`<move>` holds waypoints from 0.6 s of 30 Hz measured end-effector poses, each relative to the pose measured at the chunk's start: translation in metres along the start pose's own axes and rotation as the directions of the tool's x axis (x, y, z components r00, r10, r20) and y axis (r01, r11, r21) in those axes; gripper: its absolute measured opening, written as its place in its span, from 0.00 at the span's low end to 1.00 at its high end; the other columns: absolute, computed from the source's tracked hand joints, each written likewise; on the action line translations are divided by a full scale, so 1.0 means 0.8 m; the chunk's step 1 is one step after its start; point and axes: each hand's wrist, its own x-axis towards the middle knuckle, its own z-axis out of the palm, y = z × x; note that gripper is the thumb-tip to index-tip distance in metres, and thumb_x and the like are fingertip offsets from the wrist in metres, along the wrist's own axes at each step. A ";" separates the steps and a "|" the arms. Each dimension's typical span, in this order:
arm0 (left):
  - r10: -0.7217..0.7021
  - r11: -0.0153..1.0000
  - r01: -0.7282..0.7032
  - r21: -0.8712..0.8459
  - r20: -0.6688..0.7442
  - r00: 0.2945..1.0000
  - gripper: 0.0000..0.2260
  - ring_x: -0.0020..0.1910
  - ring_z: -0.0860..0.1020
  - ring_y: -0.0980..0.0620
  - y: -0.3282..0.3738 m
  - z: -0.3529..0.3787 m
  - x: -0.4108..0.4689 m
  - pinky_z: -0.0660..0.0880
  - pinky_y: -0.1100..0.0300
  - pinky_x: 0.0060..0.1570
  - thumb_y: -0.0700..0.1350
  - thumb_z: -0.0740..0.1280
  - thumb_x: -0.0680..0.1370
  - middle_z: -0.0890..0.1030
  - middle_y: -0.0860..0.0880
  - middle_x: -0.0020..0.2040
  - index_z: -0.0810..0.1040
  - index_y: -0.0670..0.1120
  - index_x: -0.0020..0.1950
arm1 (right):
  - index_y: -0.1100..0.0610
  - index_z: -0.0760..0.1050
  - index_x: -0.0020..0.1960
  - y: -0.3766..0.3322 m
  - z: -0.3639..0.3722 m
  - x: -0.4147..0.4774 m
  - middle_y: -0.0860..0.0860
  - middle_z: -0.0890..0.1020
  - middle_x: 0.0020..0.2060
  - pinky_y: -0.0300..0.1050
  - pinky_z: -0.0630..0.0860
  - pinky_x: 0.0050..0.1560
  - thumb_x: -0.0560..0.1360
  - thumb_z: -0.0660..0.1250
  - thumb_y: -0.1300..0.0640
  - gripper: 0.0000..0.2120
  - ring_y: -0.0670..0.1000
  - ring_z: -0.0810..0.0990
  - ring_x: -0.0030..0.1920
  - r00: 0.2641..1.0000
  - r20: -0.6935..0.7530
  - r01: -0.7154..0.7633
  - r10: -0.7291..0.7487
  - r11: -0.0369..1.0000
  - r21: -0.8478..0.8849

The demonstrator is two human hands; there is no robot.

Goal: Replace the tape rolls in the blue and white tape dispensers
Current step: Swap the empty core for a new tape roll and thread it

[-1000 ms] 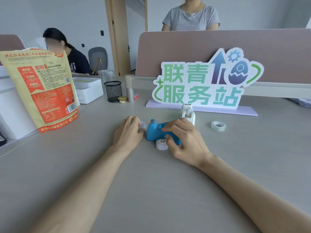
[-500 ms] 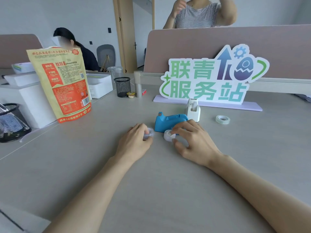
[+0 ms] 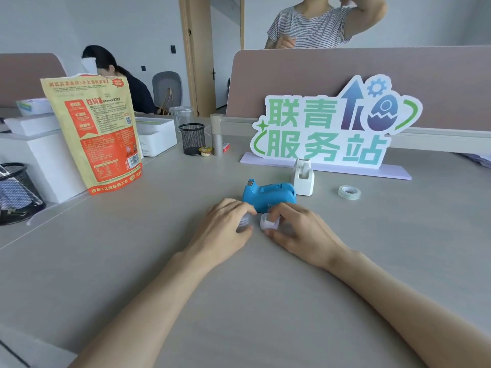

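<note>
- At the left edge of the frame, a black mesh basket [image 3: 16,192] sits beside white boxes.
- Left of centre, a yellow and red snack bag [image 3: 98,134] stands upright on the desk [image 3: 252,301]; a mesh pen cup [image 3: 191,139] stands behind it to the right.
- Your left hand [image 3: 225,227] lies at frame centre, fingers curled over a small clear tape roll [image 3: 244,221] that is mostly hidden.
- The blue dispenser [image 3: 268,193] sits just above both hands, close to their fingertips.
- Your right hand [image 3: 300,232] pinches a small white spool [image 3: 268,223] between thumb and fingers, low over the desk.
- The white dispenser [image 3: 303,179] stands upright just beside the blue one's right end, in front of the green-lettered sign [image 3: 332,128].
- Right of centre, a loose tape roll [image 3: 349,192] lies flat, apart from both dispensers.
</note>
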 end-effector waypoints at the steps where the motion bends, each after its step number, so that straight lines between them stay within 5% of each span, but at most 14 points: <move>1: 0.008 1.000 -0.008 0.000 -0.005 1.000 0.14 0.61 0.73 0.54 0.001 -0.001 0.000 0.67 0.60 0.59 0.43 0.69 0.73 0.80 0.54 0.56 0.78 0.48 0.58 | 0.54 0.73 0.50 -0.001 -0.001 -0.001 0.47 0.81 0.47 0.51 0.77 0.46 0.74 0.69 0.51 0.09 0.52 0.79 0.47 1.000 -0.006 0.004 -0.004 1.000 0.007; 7: 0.079 0.996 -0.079 -0.035 0.000 0.997 0.15 0.56 0.73 0.54 0.004 -0.002 0.003 0.71 0.55 0.57 0.49 0.72 0.71 0.80 0.55 0.52 0.78 0.51 0.57 | 0.54 0.72 0.50 -0.007 -0.004 -0.005 0.44 0.81 0.50 0.48 0.77 0.46 0.75 0.67 0.49 0.10 0.47 0.79 0.48 0.992 -0.128 0.029 -0.020 0.997 0.070; 14: 0.134 0.989 -0.137 -0.058 -0.055 0.990 0.16 0.48 0.76 0.53 0.010 -0.007 0.006 0.73 0.55 0.50 0.60 0.62 0.75 0.83 0.57 0.47 0.81 0.52 0.55 | 0.52 0.73 0.54 -0.015 -0.008 -0.007 0.44 0.82 0.45 0.50 0.78 0.43 0.79 0.58 0.44 0.13 0.45 0.79 0.44 0.992 -0.125 0.032 -0.024 0.998 0.060; 18: 0.111 0.992 -0.114 -0.052 -0.060 0.992 0.16 0.46 0.72 0.56 0.012 -0.006 0.003 0.65 0.64 0.49 0.58 0.63 0.75 0.80 0.55 0.42 0.81 0.48 0.51 | 0.50 0.74 0.55 -0.017 -0.009 -0.006 0.45 0.83 0.43 0.50 0.78 0.42 0.79 0.62 0.46 0.10 0.46 0.78 0.39 0.994 -0.113 0.014 -0.008 0.999 0.050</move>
